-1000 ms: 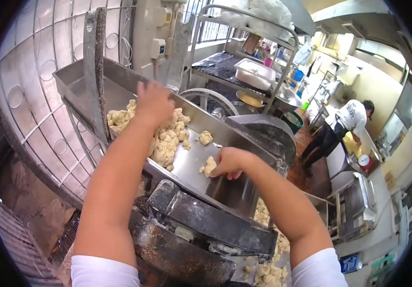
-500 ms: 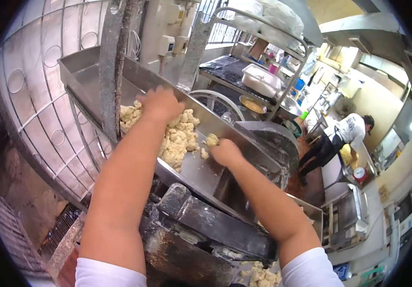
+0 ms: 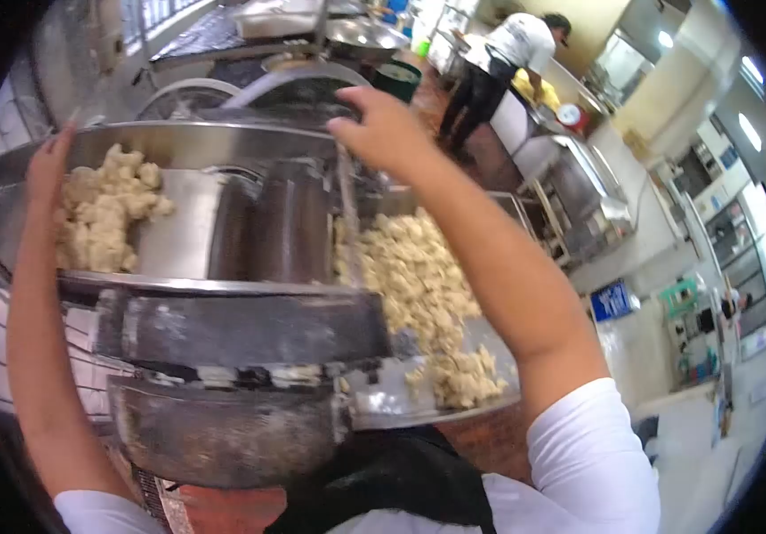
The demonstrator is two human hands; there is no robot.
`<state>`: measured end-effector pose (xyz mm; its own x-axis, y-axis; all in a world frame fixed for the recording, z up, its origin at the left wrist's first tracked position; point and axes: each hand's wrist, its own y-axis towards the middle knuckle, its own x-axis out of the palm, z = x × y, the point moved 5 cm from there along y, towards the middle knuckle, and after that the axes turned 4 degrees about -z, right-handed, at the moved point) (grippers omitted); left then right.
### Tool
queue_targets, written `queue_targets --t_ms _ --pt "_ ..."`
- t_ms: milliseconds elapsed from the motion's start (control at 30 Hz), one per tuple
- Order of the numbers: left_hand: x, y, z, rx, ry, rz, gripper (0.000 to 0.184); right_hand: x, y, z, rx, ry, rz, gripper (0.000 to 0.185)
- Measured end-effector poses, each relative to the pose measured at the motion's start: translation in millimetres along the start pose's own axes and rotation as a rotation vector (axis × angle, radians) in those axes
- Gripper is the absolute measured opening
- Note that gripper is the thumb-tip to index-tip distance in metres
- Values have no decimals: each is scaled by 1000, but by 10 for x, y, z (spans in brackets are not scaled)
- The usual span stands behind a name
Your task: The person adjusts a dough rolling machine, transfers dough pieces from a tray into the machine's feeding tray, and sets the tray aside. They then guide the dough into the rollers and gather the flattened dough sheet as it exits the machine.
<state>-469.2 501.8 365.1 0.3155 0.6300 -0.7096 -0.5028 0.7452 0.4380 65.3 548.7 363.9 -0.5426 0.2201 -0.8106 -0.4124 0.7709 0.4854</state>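
A heap of lumpy pale dough [image 3: 107, 209] lies in the left part of a long metal trough [image 3: 187, 133]. My left hand [image 3: 48, 173] is at the left side of this heap, seen edge-on with fingers stretched out. Right of the dough, dark metal rollers [image 3: 276, 222] cross the trough. My right hand [image 3: 383, 129] is raised by the trough's far right corner, thumb and finger apart, with nothing seen in it. Beyond the rollers, a larger mass of broken dough [image 3: 414, 271] lies in a lower metal tray [image 3: 383, 399].
A worn, dough-smeared machine housing [image 3: 241, 329] stands between my body and the trough. Curved guards or wheels [image 3: 192, 93] rise behind it. Farther back, a person [image 3: 507, 62] bends over a counter near a red scale [image 3: 570, 116]. A metal bowl [image 3: 365, 36] sits at the back.
My view has swung right and down, bringing the lower tray into sight. My right hand has left the small dough piece and risen toward the trough's far edge. My left hand has moved to the heap's left side.
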Motion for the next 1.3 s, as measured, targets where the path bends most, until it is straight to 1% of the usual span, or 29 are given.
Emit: queue_targets --t_ms 33,100,133,167,200,233,300,367,433,467,567,633,667,700,733,767,800,833,900,967,1000,1033,1067,1100,1167,1267,1300 --pt "-65 -96 80 19 54 28 74 -235 -242 343 104 -2 -33 57" --pt "-138 -109 140 175 25 108 69 -383 -833 1322 313 236 -154 62" --pt "-184 -59 123 254 10 152 66 -594 -1215 1420 576 286 -418 56" --pt "-237 41 19 499 -27 197 64 -557 -1677 1935 856 319 -462 50" --pt "-365 -68 134 467 -122 186 62 -613 -2117 2213 870 186 -386 47" --pt "-556 -309 380 390 -247 160 61 -645 -2471 2441 822 85 -475 45" --pt "-939 -1128 1093 188 -520 83 57 -600 -3180 2942 925 36 -419 44" --pt "-1250 -1826 1681 98 -702 -3 55 -508 -3730 3302 950 46 -328 46" --pt "-1435 -2429 1984 412 -864 -143 55 -470 -3998 3425 989 -8 -259 52" --pt "-1444 -2689 2022 392 -885 -266 58 -450 -4077 3516 1008 -33 -225 56" --pt "-1289 -3501 2087 311 -933 -634 69 -319 -4164 3797 936 -146 -239 69" --pt "-890 -3949 2451 239 -961 -712 68 -200 -4201 4014 916 -139 -271 76" --pt "-533 -4271 2800 203 -978 -661 64 -133 -4217 4095 906 -136 -284 79" --pt "-185 -4481 2989 247 -976 -995 71 -66 -4249 4156 936 -112 -303 81" --pt "117 -4748 3080 88 -1062 -1265 73 -15 -4271 4208 963 -93 -324 82" --pt "399 -5029 3154 -108 -1090 -1509 78 26 -4289 4266 990 -78 -346 84" --pt "711 -5294 3206 -208 -965 -1586 77 68 -4285 4325 978 -56 -354 88" --pt "1043 -5519 3152 -303 -841 -1661 75 100 -4272 4378 995 -47 -379 88" --pt "1679 -5803 2869 -122 -546 -1631 75 126 -4245 4426 1044 -42 -428 88" --pt "2328 -5773 2683 -57 -361 -1336 72 79 -4185 4423 1006 95 -480 87" --pt "2679 -5741 2574 -274 -453 -1227 72 77 -4151 4420 979 163 -510 87" --pt "3055 -5695 2427 -491 -536 -1102 72 81 -4149 4443 968 110 -507 86" --pt "3553 -5647 2122 -479 -547 -988 72 109 -4164 4445 956 59 -507 85" --pt "3888 -5554 1877 -468 -554 -872 73 147 -4176 4438 942 10 -508 85" --pt "3942 -5178 2072 -438 -385 -840 73 179 -4182 4378 914 -38 -551 87" --pt "4579 -5379 1663 -643 -166 -668 64 204 -4203 4227 876 -61 -632 90" --pt "4595 -5435 1784 -640 -120 -688 63 239 -4214 4145 862 -61 -666 91"
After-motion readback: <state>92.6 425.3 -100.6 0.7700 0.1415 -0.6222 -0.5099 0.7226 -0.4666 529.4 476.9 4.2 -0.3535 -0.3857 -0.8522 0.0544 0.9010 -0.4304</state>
